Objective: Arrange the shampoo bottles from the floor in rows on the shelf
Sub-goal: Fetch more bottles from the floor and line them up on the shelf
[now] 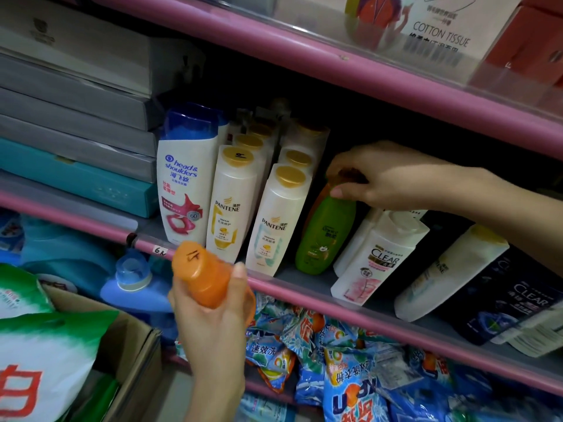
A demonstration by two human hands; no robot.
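Observation:
My left hand grips an orange shampoo bottle in front of the pink shelf edge, cap toward me. My right hand reaches into the shelf and holds the top of an orange bottle standing just behind a green bottle; my thumb touches the green bottle's top. To the left stand a Head & Shoulders bottle and rows of white Pantene bottles. To the right lean white Clear bottles, another white bottle and a dark Clear bottle.
Grey and teal boxes are stacked at the shelf's left. Tissue packs sit on the shelf above. Below lie blue detergent bottles, washing powder packets and an open cardboard box with green-white bags.

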